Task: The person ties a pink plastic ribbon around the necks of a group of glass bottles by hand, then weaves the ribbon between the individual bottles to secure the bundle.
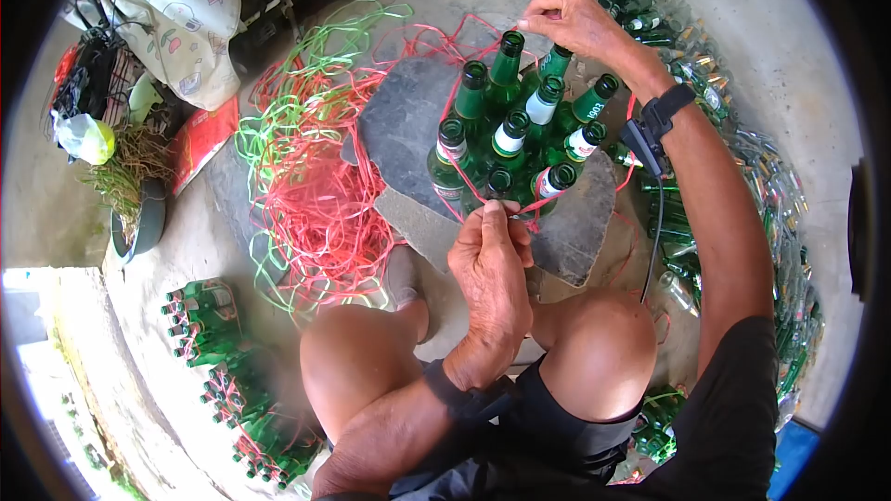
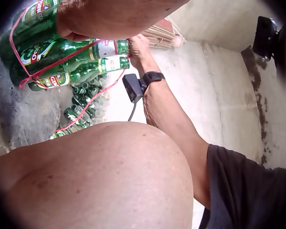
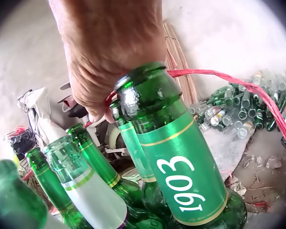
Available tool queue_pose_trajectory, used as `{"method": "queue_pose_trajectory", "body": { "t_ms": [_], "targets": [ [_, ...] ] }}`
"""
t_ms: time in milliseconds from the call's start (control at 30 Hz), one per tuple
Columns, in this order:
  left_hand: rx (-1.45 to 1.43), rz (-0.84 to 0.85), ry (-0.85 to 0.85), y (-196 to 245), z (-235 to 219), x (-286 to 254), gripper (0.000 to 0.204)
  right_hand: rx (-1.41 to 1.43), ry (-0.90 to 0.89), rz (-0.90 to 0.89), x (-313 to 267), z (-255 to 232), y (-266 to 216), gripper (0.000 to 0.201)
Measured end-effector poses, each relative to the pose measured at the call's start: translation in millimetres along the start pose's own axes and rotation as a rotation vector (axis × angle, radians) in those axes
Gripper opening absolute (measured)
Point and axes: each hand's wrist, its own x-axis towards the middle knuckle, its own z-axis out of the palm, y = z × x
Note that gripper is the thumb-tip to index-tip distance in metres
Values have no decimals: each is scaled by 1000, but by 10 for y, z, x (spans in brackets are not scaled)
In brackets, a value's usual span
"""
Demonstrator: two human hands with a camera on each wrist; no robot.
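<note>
Several green bottles [image 1: 509, 137] stand upright in a tight cluster on a grey stone slab [image 1: 399, 111]. Red string [image 1: 471, 187] runs round them, also visible across the bottles in the left wrist view. My left hand [image 1: 490, 283] pinches the string between thumb and fingers at the cluster's near side. Beyond the far bottles, my right hand [image 1: 587, 28] is raised with its thumb and fingers pinching red string. In the right wrist view the right hand [image 3: 112, 52] is behind a bottle labelled 1903 [image 3: 181, 167], partly hiding its fingertips; string [image 3: 243, 83] trails right.
A tangled heap of red and green string [image 1: 320, 186] lies left of the slab. Loose bottles [image 1: 715, 121] are piled along the right wall. Tied bottle bundles [image 1: 206, 320] stand at lower left, near a plant pot [image 1: 139, 218]. A cable [image 1: 657, 232] hangs from the right wrist.
</note>
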Motion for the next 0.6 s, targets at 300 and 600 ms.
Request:
{"method": "queue_pose_trajectory", "body": {
  "t_ms": [300,600],
  "targets": [
    [-13,3,5,-9,-9,-6,27,316,-151,313,-97,-131,-27,25],
    [-19,10,1,-13,-12,0,27,672,-144,615,-236,-194,56,19]
  ]
}}
